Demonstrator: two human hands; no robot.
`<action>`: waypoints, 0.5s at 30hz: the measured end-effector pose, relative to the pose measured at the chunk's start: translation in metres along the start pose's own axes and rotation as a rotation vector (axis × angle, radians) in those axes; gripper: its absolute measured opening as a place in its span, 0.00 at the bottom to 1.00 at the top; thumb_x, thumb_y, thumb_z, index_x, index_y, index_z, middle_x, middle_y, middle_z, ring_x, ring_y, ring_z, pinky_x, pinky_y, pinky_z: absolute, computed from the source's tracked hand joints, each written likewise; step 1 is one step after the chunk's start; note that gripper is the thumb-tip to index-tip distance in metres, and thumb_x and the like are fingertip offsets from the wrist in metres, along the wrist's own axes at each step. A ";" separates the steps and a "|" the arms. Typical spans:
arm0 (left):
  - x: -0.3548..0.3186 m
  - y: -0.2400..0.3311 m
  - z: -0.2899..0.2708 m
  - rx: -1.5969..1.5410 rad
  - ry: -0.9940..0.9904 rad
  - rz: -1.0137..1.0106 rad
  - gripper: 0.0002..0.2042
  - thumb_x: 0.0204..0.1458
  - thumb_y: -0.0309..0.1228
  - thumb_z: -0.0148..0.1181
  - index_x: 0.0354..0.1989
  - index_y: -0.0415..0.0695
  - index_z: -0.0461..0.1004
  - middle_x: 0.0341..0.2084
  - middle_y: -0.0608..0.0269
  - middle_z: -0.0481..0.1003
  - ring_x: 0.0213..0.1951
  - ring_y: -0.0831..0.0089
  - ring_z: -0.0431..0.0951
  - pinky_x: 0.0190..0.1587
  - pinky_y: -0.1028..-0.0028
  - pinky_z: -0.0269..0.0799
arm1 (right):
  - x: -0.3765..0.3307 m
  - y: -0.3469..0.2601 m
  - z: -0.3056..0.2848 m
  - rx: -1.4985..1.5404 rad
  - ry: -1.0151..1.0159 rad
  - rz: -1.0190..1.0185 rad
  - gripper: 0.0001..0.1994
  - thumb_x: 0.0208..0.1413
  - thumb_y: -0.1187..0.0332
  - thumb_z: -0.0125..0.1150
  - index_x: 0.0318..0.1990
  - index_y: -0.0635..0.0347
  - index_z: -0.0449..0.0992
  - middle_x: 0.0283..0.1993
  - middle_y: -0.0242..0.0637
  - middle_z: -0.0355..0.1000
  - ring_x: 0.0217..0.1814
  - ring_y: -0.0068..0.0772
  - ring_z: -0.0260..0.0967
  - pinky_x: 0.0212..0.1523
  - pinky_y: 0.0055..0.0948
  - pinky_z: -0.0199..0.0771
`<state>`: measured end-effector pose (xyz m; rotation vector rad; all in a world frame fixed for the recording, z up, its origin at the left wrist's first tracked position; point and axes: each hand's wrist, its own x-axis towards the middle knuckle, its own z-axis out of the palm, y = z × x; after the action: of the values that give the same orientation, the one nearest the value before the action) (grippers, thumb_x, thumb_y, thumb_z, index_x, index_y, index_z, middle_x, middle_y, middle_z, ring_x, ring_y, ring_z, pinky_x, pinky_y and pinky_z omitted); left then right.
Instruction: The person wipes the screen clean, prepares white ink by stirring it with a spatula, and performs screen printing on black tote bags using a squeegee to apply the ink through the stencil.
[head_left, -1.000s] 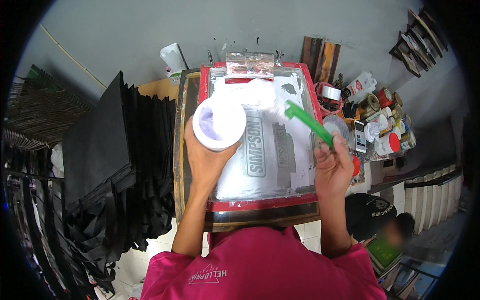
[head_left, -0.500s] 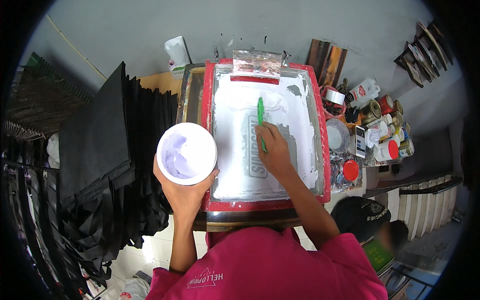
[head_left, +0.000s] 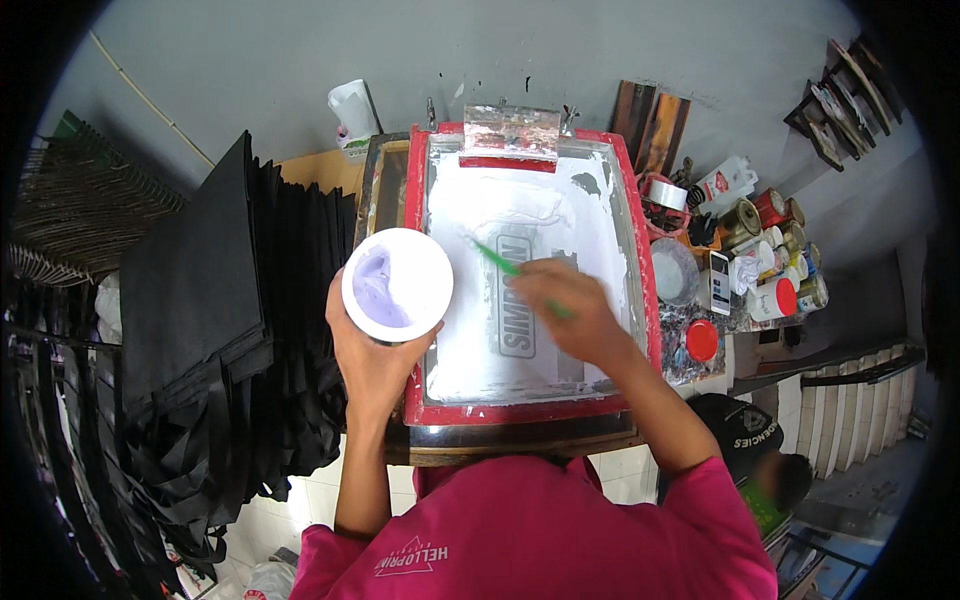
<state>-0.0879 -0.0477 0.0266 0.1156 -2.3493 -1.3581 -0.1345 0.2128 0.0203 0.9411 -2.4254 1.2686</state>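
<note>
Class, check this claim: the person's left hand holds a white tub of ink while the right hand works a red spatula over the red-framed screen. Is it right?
Not quite. The head view shows the spatula in the right hand is green, not red. The left hand does hold the white tub, beside the red-framed screen.

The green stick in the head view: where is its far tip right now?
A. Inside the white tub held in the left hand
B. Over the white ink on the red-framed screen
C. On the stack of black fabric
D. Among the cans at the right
B: the right hand holds the green stick over the white ink on the red-framed screen, apart from the white tub gripped by the left hand.
</note>
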 end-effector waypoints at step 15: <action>0.039 -0.024 0.024 -0.100 -0.237 0.699 0.58 0.30 0.32 0.87 0.71 0.41 0.52 0.67 0.41 0.62 0.68 0.50 0.66 0.72 0.52 0.58 | 0.027 -0.086 -0.093 0.104 -0.074 -0.295 0.12 0.50 0.80 0.67 0.44 0.64 0.82 0.46 0.48 0.80 0.38 0.42 0.82 0.37 0.36 0.83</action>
<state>-0.1364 -0.0511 0.0087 -0.8547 -2.1640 -1.1585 -0.1063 0.2401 0.1437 1.3395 -2.1845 1.2792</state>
